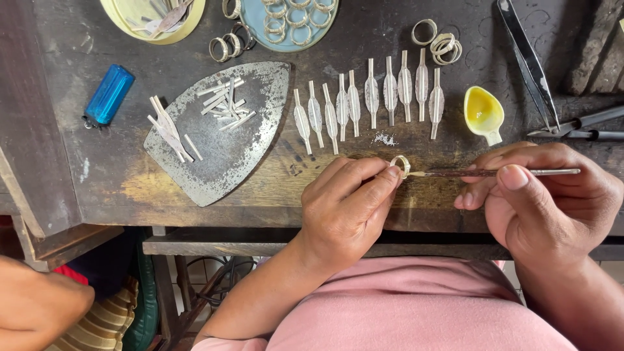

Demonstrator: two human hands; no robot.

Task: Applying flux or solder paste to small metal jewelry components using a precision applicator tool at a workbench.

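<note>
Left hand [348,205] pinches ring [400,165]; right hand [543,198] holds brush [494,173].

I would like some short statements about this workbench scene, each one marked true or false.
1. The left hand pinches a small ring. True.
2. The right hand holds a hammer. False: it holds a thin brush whose tip meets the ring.
3. The blue lighter lies left of the metal plate. True.
4. The yellow spoon-shaped dish sits on the metal plate. False: it sits on the wooden bench, right of the row of leaf-shaped pieces.
</note>
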